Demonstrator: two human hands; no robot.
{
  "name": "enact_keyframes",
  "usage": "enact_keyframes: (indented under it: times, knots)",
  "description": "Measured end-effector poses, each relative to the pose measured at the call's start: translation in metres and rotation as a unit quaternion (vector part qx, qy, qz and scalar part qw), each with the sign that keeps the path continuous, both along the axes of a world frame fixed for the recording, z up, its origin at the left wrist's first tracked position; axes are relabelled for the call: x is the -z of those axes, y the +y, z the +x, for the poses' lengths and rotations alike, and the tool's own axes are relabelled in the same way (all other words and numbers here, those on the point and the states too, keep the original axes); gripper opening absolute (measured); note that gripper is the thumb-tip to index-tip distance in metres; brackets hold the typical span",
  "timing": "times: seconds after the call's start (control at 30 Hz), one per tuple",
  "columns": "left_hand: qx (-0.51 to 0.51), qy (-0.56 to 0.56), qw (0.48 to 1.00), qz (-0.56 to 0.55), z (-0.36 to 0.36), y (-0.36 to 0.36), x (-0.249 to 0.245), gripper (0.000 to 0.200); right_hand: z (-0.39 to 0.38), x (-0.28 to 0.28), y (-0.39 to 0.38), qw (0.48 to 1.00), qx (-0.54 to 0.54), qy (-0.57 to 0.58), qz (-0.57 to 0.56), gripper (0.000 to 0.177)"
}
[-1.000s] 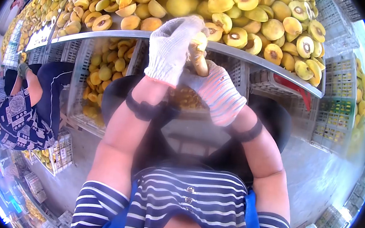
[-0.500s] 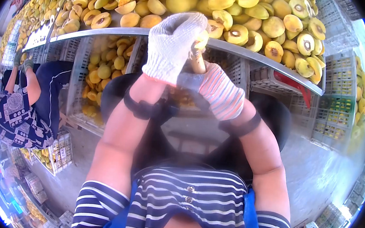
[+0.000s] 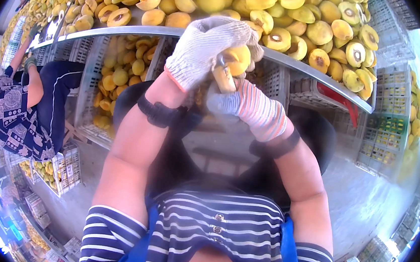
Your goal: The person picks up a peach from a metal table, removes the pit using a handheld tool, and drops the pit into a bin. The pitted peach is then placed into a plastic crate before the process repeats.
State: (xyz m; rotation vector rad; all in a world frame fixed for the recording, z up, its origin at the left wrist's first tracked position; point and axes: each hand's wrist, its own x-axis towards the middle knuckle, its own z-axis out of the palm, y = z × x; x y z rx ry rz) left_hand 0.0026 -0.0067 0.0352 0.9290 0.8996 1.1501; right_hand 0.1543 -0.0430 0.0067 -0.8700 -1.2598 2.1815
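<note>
In a white knit glove, my left hand point(image 3: 202, 44) is closed around a yellow peach point(image 3: 239, 59), whose rounded side shows at the fingers. My right hand point(image 3: 260, 108), in a striped glove with a grey-blue thumb, grips a pitting tool by its short wooden handle point(image 3: 224, 79). The tool's metal end lies against the peach and is mostly hidden by the fruit and the left glove. Both hands meet just in front of the metal table edge point(image 3: 296, 70), below a heap of halved peaches point(image 3: 279, 39), some with the stone still showing.
Under the table stands a crate point(image 3: 90, 89) of peaches; another crate point(image 3: 299, 91) has a red object point(image 3: 337, 99) on it. Stacked crates point(image 3: 391, 113) rise at the right. At the left sits a co-worker point(image 3: 24, 113) in gloves, beside a fruit-filled crate point(image 3: 67, 168).
Both hands have shifted slightly right. The left hand has turned, bringing more of the peach into view, and the tool handle now tilts leftward. The co-worker's arm has reached up toward the table.
</note>
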Motion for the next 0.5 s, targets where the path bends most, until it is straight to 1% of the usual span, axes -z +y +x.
enact_keyframes:
  times: [0.03,0.07,0.1,0.13,0.17,0.2,0.23,0.27,0.3,0.33,0.37,0.4,0.43,0.47,0.5]
  knots:
    - [0.044,-0.048,0.998,0.000,-0.001,-0.001,-0.002,0.024,0.004,-0.006,0.002,0.999,-0.034,-0.024,-0.017,0.035]
    - [0.088,-0.095,0.992,0.000,-0.001,-0.002,-0.006,0.025,0.008,-0.008,0.003,0.999,-0.035,-0.024,-0.017,0.035]
    - [0.071,-0.052,0.995,-0.048,0.000,-0.008,-0.013,0.031,0.012,-0.009,0.004,0.996,-0.056,-0.009,-0.071,0.031]
    - [0.069,-0.050,0.995,-0.046,0.002,-0.009,-0.012,0.031,0.018,-0.011,0.005,0.990,-0.077,0.006,-0.122,0.029]
    - [-0.005,-0.081,0.997,0.003,0.004,-0.009,-0.006,0.037,0.025,-0.005,0.005,0.991,-0.085,-0.033,-0.095,0.030]
    - [-0.080,-0.110,0.989,0.053,0.003,-0.010,0.000,0.044,0.031,-0.007,0.006,0.991,-0.089,-0.030,-0.090,0.030]
    - [-0.014,-0.184,0.983,-0.013,-0.017,-0.003,0.012,0.050,0.038,-0.010,0.005,0.992,-0.105,-0.056,-0.040,0.030]
    - [0.009,-0.190,0.982,-0.009,-0.033,-0.008,-0.001,0.044,0.046,-0.012,0.004,0.990,-0.118,-0.081,0.009,0.031]
    - [-0.006,-0.178,0.984,0.009,-0.051,-0.017,-0.010,0.045,0.058,0.000,0.004,0.990,-0.121,-0.077,0.011,0.031]
    - [-0.021,-0.164,0.986,0.026,-0.072,-0.030,-0.018,0.046,0.070,0.024,0.003,0.891,-0.124,-0.194,0.391,0.031]
    - [-0.153,0.012,0.988,0.019,-0.094,-0.039,-0.021,0.049,0.074,0.036,0.002,0.642,-0.100,-0.278,0.708,0.031]
    - [-0.279,0.187,0.942,0.014,-0.113,-0.047,-0.025,0.054,0.068,0.023,0.002,0.641,-0.096,-0.273,0.711,0.031]
    - [-0.296,0.438,0.849,0.006,-0.125,-0.053,-0.034,0.058,0.061,-0.002,0.000,0.683,-0.176,-0.448,0.550,0.027]
    - [-0.294,0.656,0.695,-0.002,-0.131,-0.056,-0.042,0.064,0.053,-0.017,-0.001,0.679,-0.243,-0.596,0.354,0.025]
    - [-0.272,0.674,0.687,-0.006,-0.134,-0.049,-0.041,0.069,0.048,-0.018,-0.002,0.685,-0.232,-0.600,0.343,0.026]
